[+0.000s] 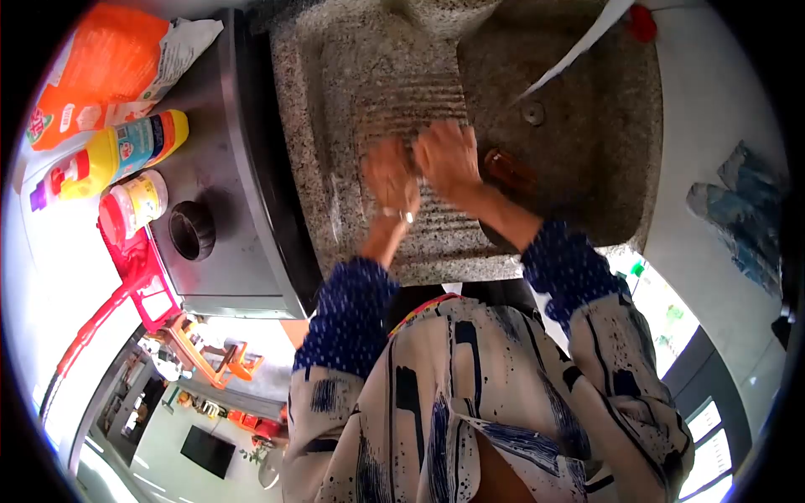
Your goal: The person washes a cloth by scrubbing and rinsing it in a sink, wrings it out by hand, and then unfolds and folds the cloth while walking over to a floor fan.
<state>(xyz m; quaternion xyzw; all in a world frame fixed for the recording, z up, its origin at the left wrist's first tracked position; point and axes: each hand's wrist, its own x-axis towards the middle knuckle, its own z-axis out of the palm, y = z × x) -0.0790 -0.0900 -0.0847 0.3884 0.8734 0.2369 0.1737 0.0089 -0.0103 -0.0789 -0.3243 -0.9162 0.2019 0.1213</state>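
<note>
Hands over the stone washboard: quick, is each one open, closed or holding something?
Left hand: over the washboard, too blurred to tell open or closed.
Right hand: beside it, also blurred; cannot tell, nothing visibly held.

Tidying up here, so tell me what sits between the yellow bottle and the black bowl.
The red-lidded jar sits between the bottle and the bowl, shown in the head view.

Black TV (208, 452) on a pale wall (159, 436); leafy plant (254, 455) just right of it, cluttered shelving (126, 407) up-left, orange-brown wooden furniture (194, 349) above. Bright glass panes (705, 422) far right of TV, white tiled wall (742, 92) higher that side. Strong glare up-left of it.
</note>
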